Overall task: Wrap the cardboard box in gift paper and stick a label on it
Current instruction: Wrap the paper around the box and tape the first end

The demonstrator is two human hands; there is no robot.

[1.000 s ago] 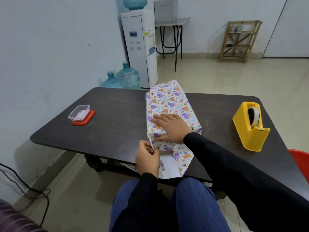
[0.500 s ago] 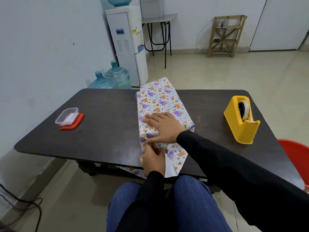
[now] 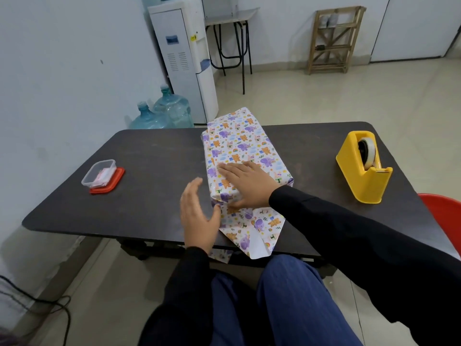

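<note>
The box [image 3: 239, 146] lies lengthwise in the middle of the dark table [image 3: 154, 176], covered in white gift paper with purple elephants and orange bears. My right hand [image 3: 247, 183] lies flat on its near top, fingers straight, thumb over the near edge. The near end flap of paper [image 3: 252, 231] spreads flat on the table, folded to a point past the table's front edge. My left hand [image 3: 198, 216] hovers just left of the box's near corner, fingers spread and holding nothing, thumb close to the paper.
A yellow tape dispenser [image 3: 363, 166] stands at the table's right. A small clear container on a red lid [image 3: 102, 176] sits at the left. A red chair [image 3: 446, 221] edges in at the right. Water bottles and a dispenser stand behind the table.
My left hand has let go of the paper at the near corner and moved up and left, opening. The right hand stays pressed on the box. The side flap now lies folded in.
</note>
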